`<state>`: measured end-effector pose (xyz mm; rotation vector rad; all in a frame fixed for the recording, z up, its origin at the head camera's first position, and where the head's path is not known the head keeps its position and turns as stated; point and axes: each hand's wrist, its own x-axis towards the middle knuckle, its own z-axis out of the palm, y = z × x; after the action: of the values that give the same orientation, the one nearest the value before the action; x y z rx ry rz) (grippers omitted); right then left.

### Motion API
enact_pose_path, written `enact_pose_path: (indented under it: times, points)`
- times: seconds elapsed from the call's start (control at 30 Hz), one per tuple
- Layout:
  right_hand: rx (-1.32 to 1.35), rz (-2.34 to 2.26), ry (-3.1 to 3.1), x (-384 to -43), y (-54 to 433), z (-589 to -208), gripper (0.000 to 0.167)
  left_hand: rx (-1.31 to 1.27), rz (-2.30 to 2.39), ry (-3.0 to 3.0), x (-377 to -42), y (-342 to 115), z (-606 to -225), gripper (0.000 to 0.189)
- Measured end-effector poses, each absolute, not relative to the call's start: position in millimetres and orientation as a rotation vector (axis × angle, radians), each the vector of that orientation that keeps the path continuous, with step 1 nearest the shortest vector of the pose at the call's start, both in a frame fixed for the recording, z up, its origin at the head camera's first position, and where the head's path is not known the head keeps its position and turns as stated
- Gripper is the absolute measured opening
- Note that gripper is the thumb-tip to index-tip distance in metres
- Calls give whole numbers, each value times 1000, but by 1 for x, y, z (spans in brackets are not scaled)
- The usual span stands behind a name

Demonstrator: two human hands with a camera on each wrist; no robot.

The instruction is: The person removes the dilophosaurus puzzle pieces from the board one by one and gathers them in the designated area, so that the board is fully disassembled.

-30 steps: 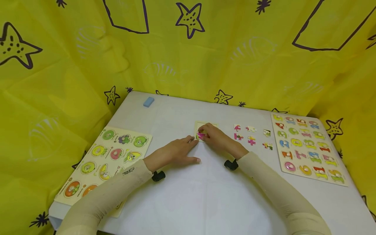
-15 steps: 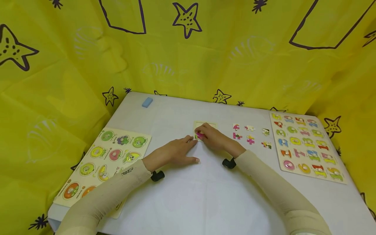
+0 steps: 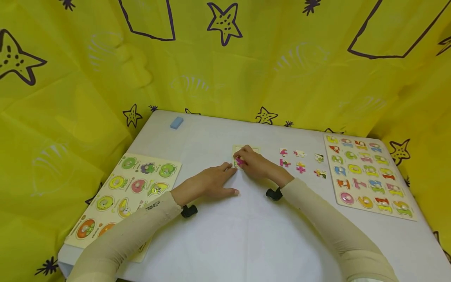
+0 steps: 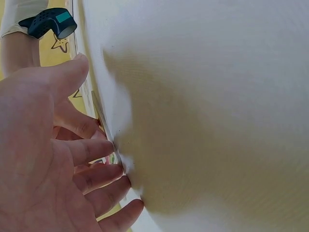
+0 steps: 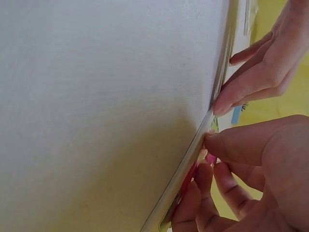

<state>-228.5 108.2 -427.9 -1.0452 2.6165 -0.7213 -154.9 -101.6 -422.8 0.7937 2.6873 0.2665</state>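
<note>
A small square wooden puzzle tray lies mid-table. Over its left part my right hand pinches a pink jigsaw piece between thumb and fingers; in the right wrist view the pink piece shows partly behind the fingertips. My left hand lies palm down with relaxed, extended fingers, its fingertips at the tray's lower left edge. The left wrist view shows those fingertips along the tray's rim. Much of the tray is hidden under the right hand.
Several loose jigsaw pieces lie right of the tray. A number board stands at the far right, a fruit board at the left, partly under the left sleeve. A blue block sits at the back left, before a yellow curtain.
The right hand shifts slightly left over the tray, still pinching the pink piece. The left hand stays at the tray's edge. The whole view shifts a little.
</note>
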Motion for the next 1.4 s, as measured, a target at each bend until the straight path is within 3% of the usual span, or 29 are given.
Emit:
enact_pose_path:
  times: [0.6,1.07,1.4]
  points:
    - [-1054,-859,2569,-233,113,-429,17,775,257,2689,-154,-100,-422,88]
    - [-930,-988,2502,-235,125,-419,21,770,263,2684,-154,-99,-422,87]
    - [-788,-1016,2599,-235,171,-403,14,758,279,2679,-155,-100,-424,87]
